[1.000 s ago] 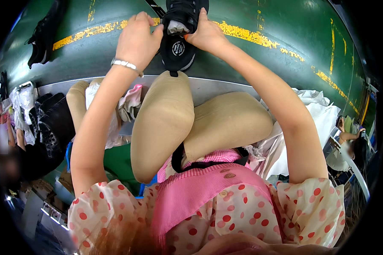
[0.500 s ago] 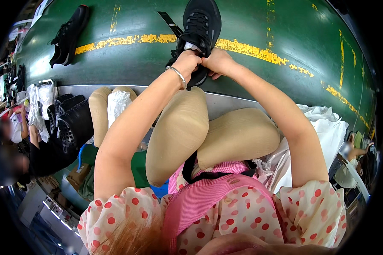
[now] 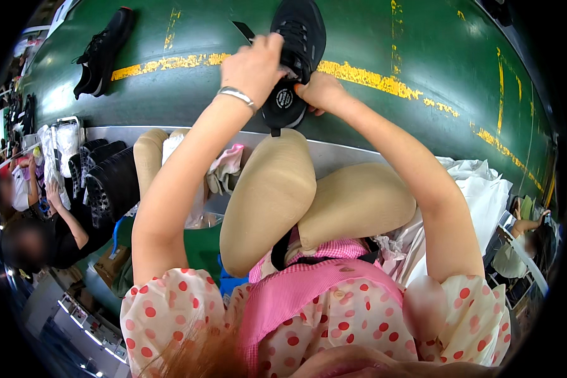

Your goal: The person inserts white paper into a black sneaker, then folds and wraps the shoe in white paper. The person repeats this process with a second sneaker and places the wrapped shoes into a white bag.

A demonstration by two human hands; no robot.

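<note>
A black lace-up sports shoe [image 3: 310, 34] lies on the green surface [image 3: 189, 94], its toe away from me and its heel toward me. At the right side of its opening, my right hand [image 3: 323, 93] grips the collar between thumb and bent fingers. My left hand [image 3: 252, 69] is over the left side of the opening and laces, fingers curled; what they hold is hidden. Between the hands the insole [image 3: 285, 99] shows, with a round pale print. A black hang tag [image 3: 242, 30] sticks out beyond my left hand.
Another black shoe [image 3: 104, 53] lies at the far left. White sheets [image 3: 475, 189] hang at my right, beside my beige-clad knees [image 3: 353, 201]. Dark boots [image 3: 110, 183] stand at the left, near a person in black [image 3: 69, 236]. Worn yellow lines [image 3: 372, 80] cross the green surface.
My left hand has moved away from the heel, up and left toward the laces. The insole, covered before, now shows. My right hand stays on the shoe's collar.
</note>
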